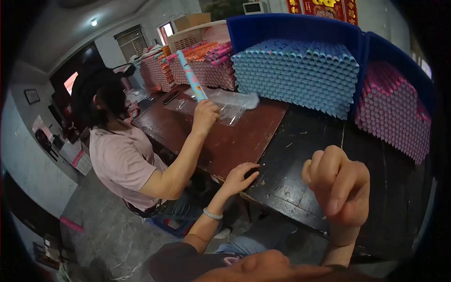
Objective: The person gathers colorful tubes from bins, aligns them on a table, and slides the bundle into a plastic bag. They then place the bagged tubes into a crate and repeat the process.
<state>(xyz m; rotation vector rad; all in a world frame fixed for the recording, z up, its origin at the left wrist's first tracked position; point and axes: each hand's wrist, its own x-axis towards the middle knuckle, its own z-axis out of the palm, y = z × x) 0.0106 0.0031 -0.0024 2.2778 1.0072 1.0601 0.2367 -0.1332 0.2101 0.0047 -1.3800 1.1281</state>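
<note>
My left hand [240, 179], with a pale bracelet on the wrist, rests at the table's front edge. Its thumb and fingers are spread, and nothing is in it. Close to the camera, my right hand [339, 185] is raised over the black tabletop [289, 160] with its fingers curled in, and no object shows in them. A light blue patterned tube [190, 75] stands upright in the fist of a co-worker seated on the left. Clear plastic bags [230, 105] lie on the red-brown tabletop [239, 145] beyond that fist.
Stacked light blue tubes [296, 75] fill a blue bin [291, 26] at the back. Pink tubes [394, 110] are stacked in another bin at the right. More pink and orange tubes [202, 66] stand further left. A dark phone [171, 97] lies near the co-worker [124, 160].
</note>
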